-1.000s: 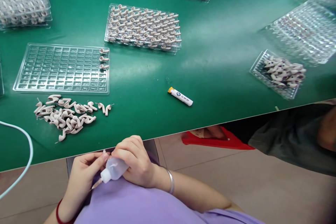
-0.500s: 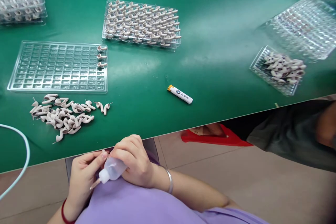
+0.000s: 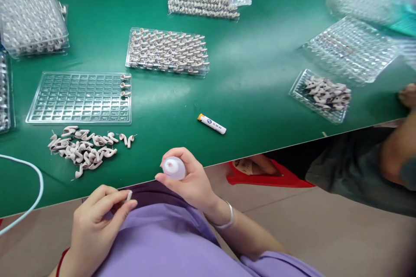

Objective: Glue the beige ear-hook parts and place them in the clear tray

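Observation:
My left hand (image 3: pixel 97 218) is closed, pinching a small whitish earbud housing (image 3: pixel 129 195) between thumb and fingertips; only its stem end shows. My right hand (image 3: pixel 196 186) is wrapped round a translucent squeeze bottle (image 3: pixel 177 169), its white cap and nozzle facing the camera. The two hands are apart, the right one over the table's front edge. Beyond my left hand lies a loose pile of earbud housings (image 3: pixel 82 149), some with thin wires sticking out. Behind the pile, a clear compartment tray (image 3: pixel 78 99) holds 3 housings in its right-hand column.
Filled trays (image 3: pixel 167 52) stand farther back on the green table (image 3: pixel 247 95). A white BMW-marked lighter (image 3: pixel 212 124) lies centrally. To the right are a small heaped tray (image 3: pixel 328 95) and stacked clear trays (image 3: pixel 352 49). A pale cable (image 3: pixel 40 181) curves at left; another person's arm (image 3: pixel 398 151) is at right.
My hands have separated. The right hand has carried the bottle up and to the right, turning its nozzle towards the camera. The left still pinches the housing. The view has shifted.

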Action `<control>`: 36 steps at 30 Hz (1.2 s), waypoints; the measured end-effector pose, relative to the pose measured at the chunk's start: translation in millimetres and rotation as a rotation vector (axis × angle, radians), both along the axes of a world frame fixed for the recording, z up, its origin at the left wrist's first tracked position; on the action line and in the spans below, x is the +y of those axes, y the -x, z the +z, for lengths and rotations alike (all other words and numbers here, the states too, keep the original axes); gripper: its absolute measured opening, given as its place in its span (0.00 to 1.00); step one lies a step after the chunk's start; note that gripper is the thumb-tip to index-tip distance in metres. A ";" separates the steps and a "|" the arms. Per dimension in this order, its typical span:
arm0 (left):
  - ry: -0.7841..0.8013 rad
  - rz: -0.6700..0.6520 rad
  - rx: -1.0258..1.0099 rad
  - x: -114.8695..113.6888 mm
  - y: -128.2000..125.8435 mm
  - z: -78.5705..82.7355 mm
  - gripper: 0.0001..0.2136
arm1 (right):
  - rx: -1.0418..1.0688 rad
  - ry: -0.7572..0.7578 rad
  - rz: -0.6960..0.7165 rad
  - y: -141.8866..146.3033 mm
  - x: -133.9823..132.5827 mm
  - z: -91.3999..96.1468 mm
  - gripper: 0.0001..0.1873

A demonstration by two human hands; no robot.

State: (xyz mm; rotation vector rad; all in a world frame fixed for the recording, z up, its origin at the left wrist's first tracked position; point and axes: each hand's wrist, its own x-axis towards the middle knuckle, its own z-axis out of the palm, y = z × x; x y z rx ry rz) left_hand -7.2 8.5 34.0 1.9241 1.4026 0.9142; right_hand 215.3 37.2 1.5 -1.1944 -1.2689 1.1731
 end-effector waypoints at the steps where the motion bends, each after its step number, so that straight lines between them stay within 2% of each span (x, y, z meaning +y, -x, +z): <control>1: -0.049 -0.018 0.034 2.3 -1.7 0.8 0.04 | 0.020 0.024 -0.024 -1.7 2.5 0.3 0.16; 4: -0.230 -0.078 0.177 22.3 -6.6 3.8 0.05 | 0.053 0.061 -0.068 -4.3 10.4 -1.5 0.17; 7: -0.437 -0.092 0.381 71.2 -10.4 12.1 0.04 | 0.076 0.075 -0.127 -5.1 19.0 -5.0 0.18; 10: -0.409 -0.104 0.550 139.0 -12.1 23.1 0.10 | 0.103 0.085 -0.141 -5.0 24.8 -8.2 0.19; 12: -0.310 -0.090 0.641 179.8 -12.9 27.3 0.13 | 0.116 0.086 -0.135 -5.0 26.0 -9.7 0.19; 14: -0.227 -0.106 0.693 208.0 -14.1 26.9 0.15 | 0.130 0.085 -0.132 -5.2 25.8 -10.4 0.19; 16: -0.189 -0.134 0.716 221.9 -15.5 23.0 0.15 | 0.143 0.087 -0.129 -5.6 25.5 -10.4 0.19; 21: -0.166 -0.174 0.718 223.4 -16.4 15.2 0.15 | 0.144 0.097 -0.105 -6.0 26.2 -8.6 0.19; 28: -0.170 -0.230 0.652 222.3 -11.1 19.3 0.14 | 0.129 0.079 -0.112 -6.3 26.6 -7.8 0.19; 32: -0.197 -0.208 0.616 203.4 -12.0 27.2 0.14 | 0.137 0.085 -0.117 -5.1 27.5 -8.0 0.20; 36: -0.037 -0.401 0.602 175.1 -12.4 30.7 0.11 | 0.159 0.108 -0.111 -2.3 29.6 -5.5 0.20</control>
